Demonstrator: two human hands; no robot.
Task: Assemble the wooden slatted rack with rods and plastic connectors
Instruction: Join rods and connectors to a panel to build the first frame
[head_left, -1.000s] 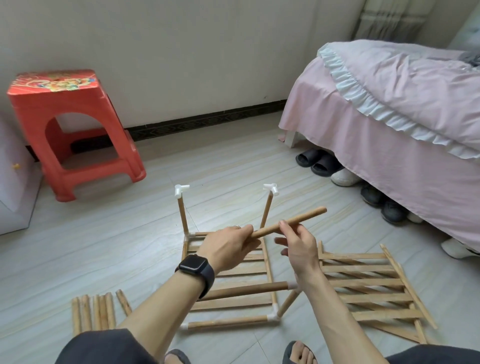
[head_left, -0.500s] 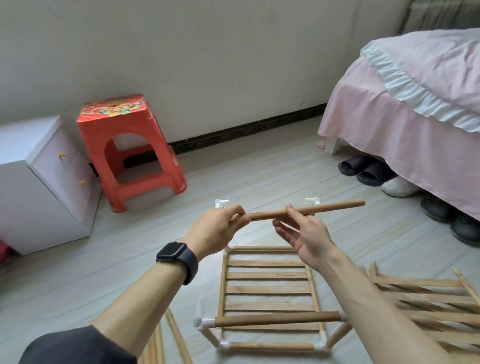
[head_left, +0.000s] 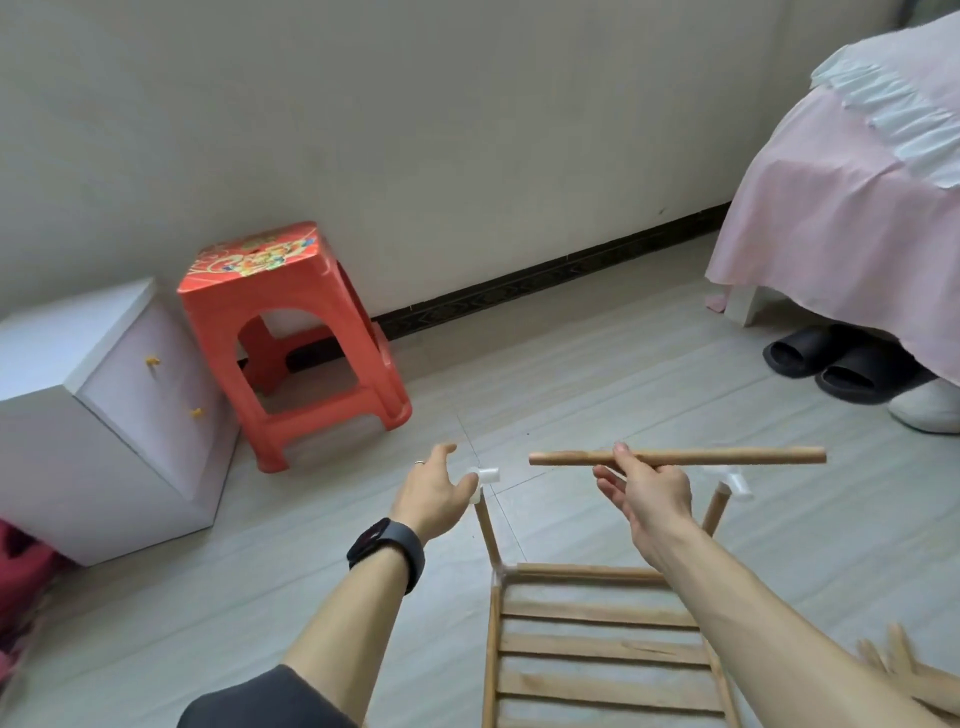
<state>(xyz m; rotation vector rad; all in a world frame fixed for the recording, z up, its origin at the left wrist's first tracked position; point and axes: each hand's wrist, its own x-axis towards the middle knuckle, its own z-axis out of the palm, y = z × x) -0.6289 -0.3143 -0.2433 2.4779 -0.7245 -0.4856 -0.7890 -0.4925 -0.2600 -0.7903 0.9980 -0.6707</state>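
Observation:
My right hand (head_left: 647, 493) pinches a loose wooden rod (head_left: 727, 457) and holds it level above the rack. The partly built slatted rack (head_left: 597, 649) lies on the floor with two upright posts. The left post (head_left: 487, 530) carries a white plastic connector (head_left: 485, 475) on top; my left hand (head_left: 434, 493) holds that connector with thumb and fingers. The right post (head_left: 716, 512) carries another white connector (head_left: 732, 480), just right of my right hand. The rod's left end stops a short gap to the right of the left connector.
A red plastic stool (head_left: 291, 338) and a white cabinet (head_left: 104, 415) stand at the left by the wall. A bed with a pink skirt (head_left: 841, 218) and slippers (head_left: 831, 364) beneath it fills the right. A second slatted panel (head_left: 914, 675) lies at the lower right.
My left hand let go of the rod and moved down to the left post's connector. The right hand alone now holds the rod. The view has swung left.

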